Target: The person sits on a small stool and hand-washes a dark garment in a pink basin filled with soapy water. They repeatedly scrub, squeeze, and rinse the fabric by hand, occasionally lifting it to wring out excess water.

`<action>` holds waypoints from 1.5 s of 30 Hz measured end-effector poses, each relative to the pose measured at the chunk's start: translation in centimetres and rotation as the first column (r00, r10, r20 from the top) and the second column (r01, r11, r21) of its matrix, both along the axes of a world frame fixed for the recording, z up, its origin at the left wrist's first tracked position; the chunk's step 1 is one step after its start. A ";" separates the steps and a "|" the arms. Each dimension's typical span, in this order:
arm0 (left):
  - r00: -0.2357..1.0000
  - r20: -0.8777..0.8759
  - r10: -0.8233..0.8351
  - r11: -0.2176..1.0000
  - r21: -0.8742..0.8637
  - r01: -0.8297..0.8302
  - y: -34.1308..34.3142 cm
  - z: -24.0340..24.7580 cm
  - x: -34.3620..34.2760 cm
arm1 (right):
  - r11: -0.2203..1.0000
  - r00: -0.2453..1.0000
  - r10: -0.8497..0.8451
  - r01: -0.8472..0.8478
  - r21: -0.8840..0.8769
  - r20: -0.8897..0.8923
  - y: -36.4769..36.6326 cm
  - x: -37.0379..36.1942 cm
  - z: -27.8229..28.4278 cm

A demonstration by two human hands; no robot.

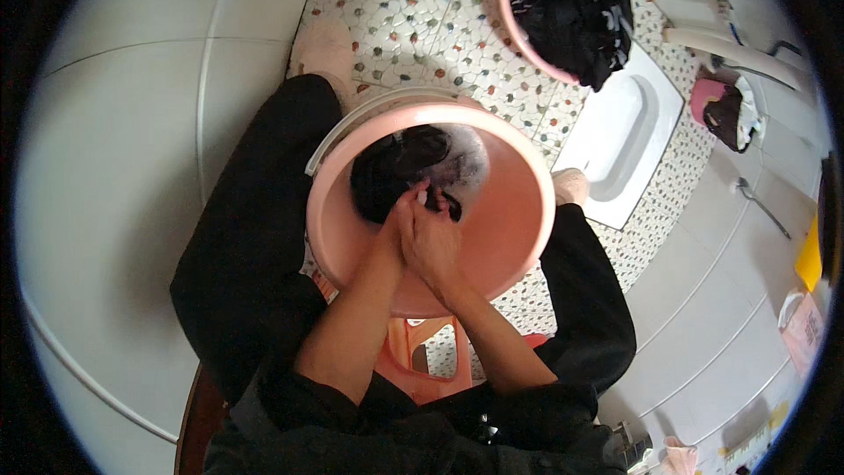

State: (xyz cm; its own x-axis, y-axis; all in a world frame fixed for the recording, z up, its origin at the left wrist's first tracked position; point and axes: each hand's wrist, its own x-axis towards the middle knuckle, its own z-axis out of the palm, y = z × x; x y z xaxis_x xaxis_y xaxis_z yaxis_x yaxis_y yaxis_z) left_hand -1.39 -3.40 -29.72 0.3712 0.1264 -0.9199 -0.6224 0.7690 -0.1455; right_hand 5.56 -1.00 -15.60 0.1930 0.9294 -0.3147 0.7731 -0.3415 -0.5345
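A large pink bucket [539,180] stands between my knees. Inside it lies wet black clothing [380,174] in foamy, cloudy water [469,158]. My left hand [405,214] and my right hand [433,236] are pressed close together over the bucket, the right partly covering the left. Their fingers are closed on a bunched piece of the black clothing, a bit of which sticks out past the right fingers. A small pale spot shows between the fingers; I cannot tell what it is.
The bucket's white handle [330,148] rests along its far left rim. A pink basin [517,33] heaped with black clothes [571,13] stands beyond, beside a white squat toilet [620,145]. An orange plastic stool [429,384] is below the bucket. Pale walls close in on both sides.
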 end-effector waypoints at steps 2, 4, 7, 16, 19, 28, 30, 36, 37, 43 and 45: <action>0.996 -0.052 0.068 0.998 0.016 -0.067 -1.0 -1.5 -0.1 | 0.983 0.994 -0.108 0.111 -0.144 0.023 0.9 0.5 -5.1; 0.998 -0.065 -0.004 0.999 -0.034 0.002 0.2 -0.2 1.6 | 0.921 0.967 -0.230 0.253 -0.295 0.110 2.0 3.6 -11.0; 0.987 -0.086 -0.133 0.990 -0.052 0.129 1.0 -1.4 2.2 | 0.932 0.953 -0.240 0.280 -0.230 0.186 1.6 5.6 -16.6; 0.970 -0.173 0.169 0.971 -0.139 -0.193 2.8 -0.3 2.2 | 0.928 0.940 -0.307 0.262 -0.265 -0.146 -0.8 4.2 -13.4; 0.981 -0.123 0.149 0.976 -0.143 -0.166 1.0 -0.9 0.8 | 0.946 0.881 -0.315 0.263 -0.188 -0.354 -1.8 0.8 -7.0; 0.975 -0.218 -0.049 0.990 -0.142 0.018 0.8 -1.6 2.5 | 0.883 0.897 -0.435 0.407 -0.235 -0.081 -0.6 4.1 -15.6; 0.986 -0.165 0.017 0.991 -0.131 -0.039 2.9 0.3 3.8 | 0.871 0.875 -0.470 0.438 -0.222 -0.120 -0.2 5.6 -16.1; 0.992 -0.098 0.086 0.968 -0.229 -0.106 2.9 -1.2 2.1 | 0.938 0.933 -0.335 0.343 0.047 -0.129 -1.7 1.9 -10.5; 0.991 -0.084 0.103 0.973 -0.197 -0.118 2.6 -1.2 1.7 | 0.945 0.931 -0.326 0.320 -0.063 -0.164 -1.4 1.5 -8.9; 0.986 -0.110 0.122 0.975 -0.172 -0.140 -0.2 -2.5 0.7 | 0.968 0.990 -0.130 0.113 -0.223 -0.062 0.3 -1.5 -5.2; 0.990 -0.084 0.112 0.976 -0.175 -0.126 -0.1 -3.2 2.4 | 0.921 0.966 -0.257 0.254 -0.295 0.031 0.3 1.9 -11.6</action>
